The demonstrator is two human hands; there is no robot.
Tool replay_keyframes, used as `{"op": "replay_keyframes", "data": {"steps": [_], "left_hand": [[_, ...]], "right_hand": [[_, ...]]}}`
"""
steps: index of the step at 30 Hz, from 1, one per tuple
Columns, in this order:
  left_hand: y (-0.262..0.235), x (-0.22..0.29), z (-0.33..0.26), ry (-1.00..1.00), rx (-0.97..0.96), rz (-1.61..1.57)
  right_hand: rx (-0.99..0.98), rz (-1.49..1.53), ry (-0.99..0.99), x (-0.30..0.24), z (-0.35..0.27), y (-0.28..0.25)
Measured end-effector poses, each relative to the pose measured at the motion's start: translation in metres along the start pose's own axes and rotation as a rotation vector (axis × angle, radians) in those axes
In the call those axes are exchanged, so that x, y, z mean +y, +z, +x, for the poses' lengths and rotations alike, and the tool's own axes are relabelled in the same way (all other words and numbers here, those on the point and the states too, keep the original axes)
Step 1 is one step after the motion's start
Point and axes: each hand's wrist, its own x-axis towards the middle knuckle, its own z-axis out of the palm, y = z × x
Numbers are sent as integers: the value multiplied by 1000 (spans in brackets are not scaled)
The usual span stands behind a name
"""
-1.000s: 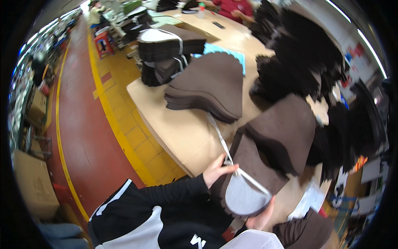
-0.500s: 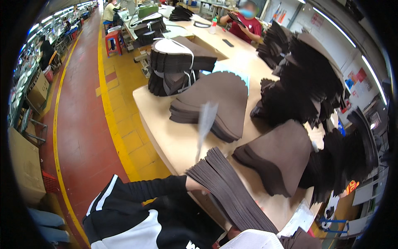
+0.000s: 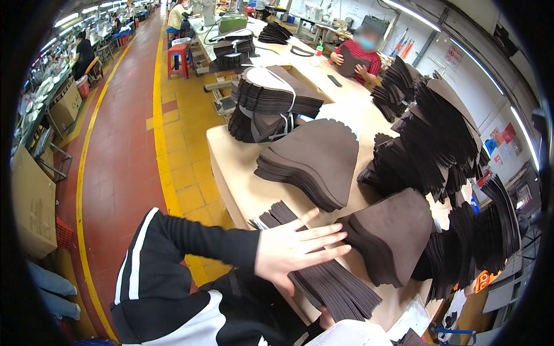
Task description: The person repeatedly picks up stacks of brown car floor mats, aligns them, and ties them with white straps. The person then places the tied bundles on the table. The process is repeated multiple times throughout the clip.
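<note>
A long stack of dark brown fabric pieces (image 3: 340,288) lies on the near part of the table, its edges fanned. Over the middle of it my left hand (image 3: 303,245) is spread open, fingers apart and pointing right. At the stack's far end, a pale strip (image 3: 264,221) shows partly beneath the pieces. Only a small part of my right hand (image 3: 326,318) shows, against the near edge of the stack; its fingers are mostly hidden. To the right lies a curved stack of brown pieces (image 3: 398,230), and a similar stack (image 3: 317,155) lies beyond.
Tied bundles (image 3: 271,104) stand at the table's far left edge. Tall dark piles (image 3: 427,132) crowd the right side. Across the table (image 3: 231,167), a co-worker (image 3: 360,55) holds a brown piece. A yellow-lined walkway (image 3: 124,138) runs along the left.
My left hand has come from the stack's left side to spread above it. The stack has tipped flatter and fanned. The swinging pale strip has dropped to the stack's far end.
</note>
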Motion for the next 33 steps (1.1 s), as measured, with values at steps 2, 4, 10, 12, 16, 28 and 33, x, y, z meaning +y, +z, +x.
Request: {"op": "replay_keyframes", "data": {"steps": [2,4,10,12,16,28,33], "left_hand": [[17,-21,2,-74,-46,9],[10,-35,-1,-144,-57,-5],[34,-85,-54,-347,117,-495],[51,-86,-82,-439,144,-628],[73,-79,-114,-283,377,-312],[-239,-175,0,-390,854,-1382],[-225,-359,-30,-571,867,-1100]], "right_hand": [[-45,32,-51,6,12,5],[-37,99,-53,14,14,6],[169,342,460,57,-22,26],[163,383,609,58,-17,67],[53,477,674,29,25,98],[-616,286,121,-38,113,136],[-218,82,548,2,58,67]]}}
